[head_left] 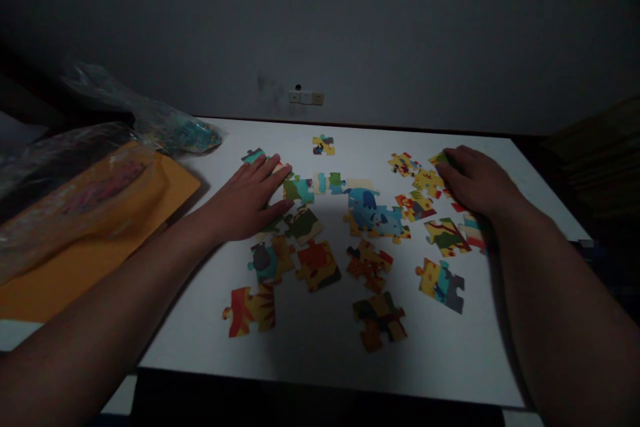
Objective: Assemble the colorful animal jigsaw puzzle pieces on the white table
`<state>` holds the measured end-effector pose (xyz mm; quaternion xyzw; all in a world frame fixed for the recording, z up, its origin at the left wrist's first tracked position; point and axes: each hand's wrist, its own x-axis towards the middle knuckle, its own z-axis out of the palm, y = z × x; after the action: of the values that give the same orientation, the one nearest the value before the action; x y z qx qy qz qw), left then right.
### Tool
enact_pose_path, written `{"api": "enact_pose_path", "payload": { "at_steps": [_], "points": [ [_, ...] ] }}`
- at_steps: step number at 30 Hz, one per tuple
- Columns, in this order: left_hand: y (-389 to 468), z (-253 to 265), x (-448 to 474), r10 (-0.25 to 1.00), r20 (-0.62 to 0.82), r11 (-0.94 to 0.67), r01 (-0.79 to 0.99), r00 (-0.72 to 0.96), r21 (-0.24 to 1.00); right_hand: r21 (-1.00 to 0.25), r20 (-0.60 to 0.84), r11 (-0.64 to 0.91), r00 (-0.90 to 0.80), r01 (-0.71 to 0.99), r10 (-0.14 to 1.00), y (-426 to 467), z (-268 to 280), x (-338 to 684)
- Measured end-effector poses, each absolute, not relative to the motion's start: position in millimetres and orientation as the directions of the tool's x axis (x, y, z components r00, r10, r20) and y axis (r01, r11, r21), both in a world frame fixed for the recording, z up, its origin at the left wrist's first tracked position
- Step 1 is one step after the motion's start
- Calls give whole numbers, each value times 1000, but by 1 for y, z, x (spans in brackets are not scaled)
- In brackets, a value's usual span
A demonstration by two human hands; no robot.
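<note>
Showing bright animals, puzzle pieces (pixel 318 267) flank spread, empty left fingers (pixel 276 177); grip of right fingers (pixel 447 174) unclear.

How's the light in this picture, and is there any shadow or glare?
Head view: dim overall, the wall dark grey, the white table brighter; head view: shadow beside the right forearm, faint glints on the far plastic bag; head view: puzzle pieces muted but their prints discernible.

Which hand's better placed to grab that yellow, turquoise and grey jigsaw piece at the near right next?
Right hand, probably: it's nearer the yellow, turquoise and grey jigsaw piece, on the same side of the white table. The left hand is farther, with other pieces between.
</note>
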<state>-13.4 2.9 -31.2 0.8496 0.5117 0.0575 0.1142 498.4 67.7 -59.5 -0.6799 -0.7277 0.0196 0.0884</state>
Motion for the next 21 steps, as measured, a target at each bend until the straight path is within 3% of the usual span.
{"api": "enact_pose_path", "payload": {
  "at_steps": [4,9,13,18,21],
  "points": [
    [-6,-17,-8,793,19,-577,742,608,343,-86,84,57,-49,995,995,68,-55,494],
    [-23,-5,3,672,-95,-620,628,735,470,-58,106,65,-59,996,993,68,-55,494],
    [-26,-3,7,693,-63,-593,617,719,517,-60,104,48,-42,997,994,70,-59,497],
    [-19,-4,5,718,81,-565,511,691,647,-42,79,22,-18,999,997,74,-62,499],
    [-12,-6,4,884,160,-353,404,439,844,-27,87,29,-26,999,996,75,-64,501]
  ]
}}
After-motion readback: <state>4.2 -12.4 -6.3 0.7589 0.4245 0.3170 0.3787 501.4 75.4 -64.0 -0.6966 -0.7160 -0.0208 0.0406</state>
